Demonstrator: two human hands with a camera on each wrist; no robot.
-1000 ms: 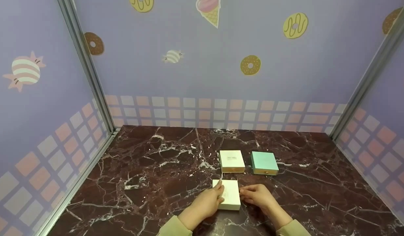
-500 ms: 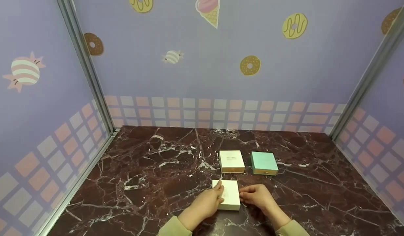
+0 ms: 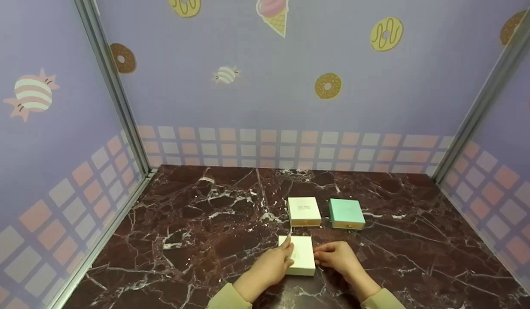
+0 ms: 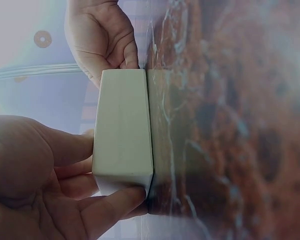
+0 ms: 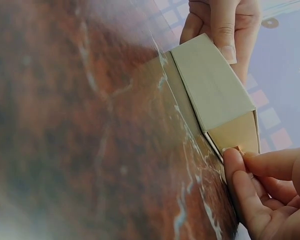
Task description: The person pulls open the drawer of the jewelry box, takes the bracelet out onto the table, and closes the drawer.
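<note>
A white drawer box lies flat on the dark marbled table, close to the person. My left hand holds its left side, thumb on the lid and other fingers along the side, as the left wrist view shows. At the box's right end is a gold drawer front. There my right hand pinches a small pull tab between thumb and index finger, mostly hidden by the fingertips. The drawer front looks level with the sleeve's edge.
Behind the held box stand a second white box with a gold front and, to its right, a teal box with a gold front and small pull. Purple patterned walls enclose the marbled table at the back and sides.
</note>
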